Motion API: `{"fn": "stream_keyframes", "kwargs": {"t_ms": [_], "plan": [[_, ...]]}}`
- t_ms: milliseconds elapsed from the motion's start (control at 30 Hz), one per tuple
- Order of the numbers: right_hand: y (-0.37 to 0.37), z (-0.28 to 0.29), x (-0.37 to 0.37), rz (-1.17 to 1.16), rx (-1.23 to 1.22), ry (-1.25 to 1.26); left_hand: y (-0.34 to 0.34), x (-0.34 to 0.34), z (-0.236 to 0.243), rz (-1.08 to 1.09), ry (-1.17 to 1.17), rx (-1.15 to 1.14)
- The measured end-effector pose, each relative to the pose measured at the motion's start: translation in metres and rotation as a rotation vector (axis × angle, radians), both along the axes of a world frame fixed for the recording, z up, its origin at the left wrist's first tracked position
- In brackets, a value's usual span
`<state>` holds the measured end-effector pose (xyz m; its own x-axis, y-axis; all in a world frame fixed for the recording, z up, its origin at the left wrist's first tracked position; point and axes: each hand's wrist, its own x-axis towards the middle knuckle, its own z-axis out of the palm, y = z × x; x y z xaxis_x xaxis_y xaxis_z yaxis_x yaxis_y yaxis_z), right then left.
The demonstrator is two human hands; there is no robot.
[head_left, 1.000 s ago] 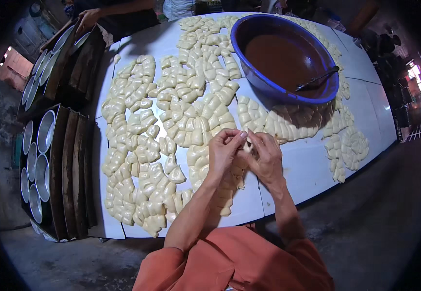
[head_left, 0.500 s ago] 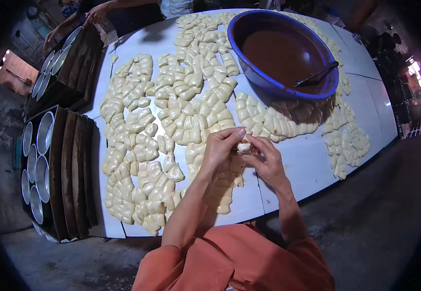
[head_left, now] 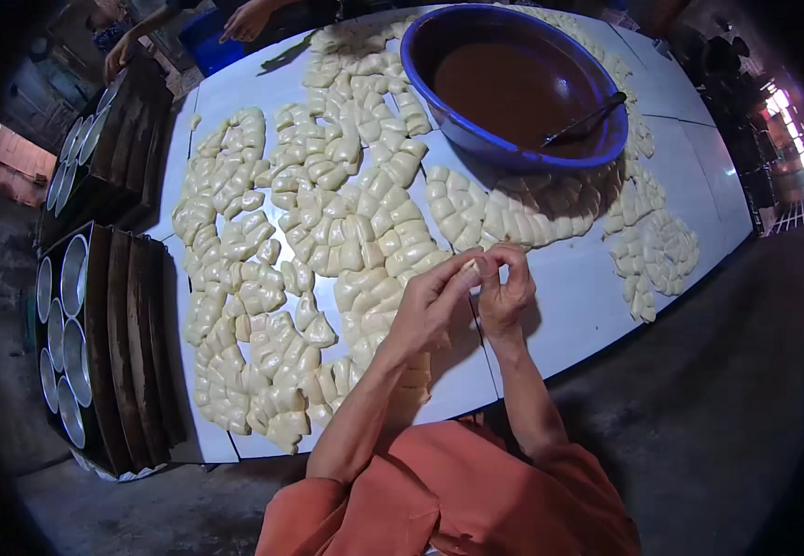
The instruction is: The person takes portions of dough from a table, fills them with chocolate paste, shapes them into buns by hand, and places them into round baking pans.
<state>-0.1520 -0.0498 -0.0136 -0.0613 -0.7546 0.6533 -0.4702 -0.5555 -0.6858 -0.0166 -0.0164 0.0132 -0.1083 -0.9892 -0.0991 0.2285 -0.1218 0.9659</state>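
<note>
Above the near part of the white table, my left hand (head_left: 431,301) and my right hand (head_left: 506,292) meet fingertip to fingertip. Both are closed in a pinch on a small piece of pale dough (head_left: 469,267), mostly hidden by the fingers. Glossy pieces of dough (head_left: 328,236) lie packed side by side in patches to the left of my hands and beyond them. Past my hands stands a big blue basin (head_left: 524,165) holding a thick brown mixture (head_left: 504,88). A dark-handled utensil (head_left: 587,120) rests in it against the right rim; its lower end is sunk in the mixture.
Dark trays of round metal tins (head_left: 75,357) stand on their sides along the left table edge, with another stack (head_left: 82,153) behind. A co-worker's hand (head_left: 249,18) reaches over the far left edge, near a blue container (head_left: 209,42). More dough (head_left: 666,255) lies at the right.
My hands have drawn tighter around the dough piece, which shows less now. My right hand has turned more upright. The co-worker's hands at the far left have moved apart.
</note>
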Motion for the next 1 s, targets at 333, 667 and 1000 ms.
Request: {"fn": "stream_keyframes", "kwargs": {"t_ms": [333,667,1000], "plan": [[0.016,0.042,-0.04,0.219,0.432,0.101,-0.013,-0.014,-0.016,0.036,0.004,0.213],[0.007,0.012,-0.106,0.342,0.821,0.32,0.0,-0.033,-0.025,-0.075,-0.452,0.072],[0.028,-0.004,-0.114,0.341,1.091,-0.08,0.009,-0.058,-0.037,-0.179,-0.662,-0.11]]}}
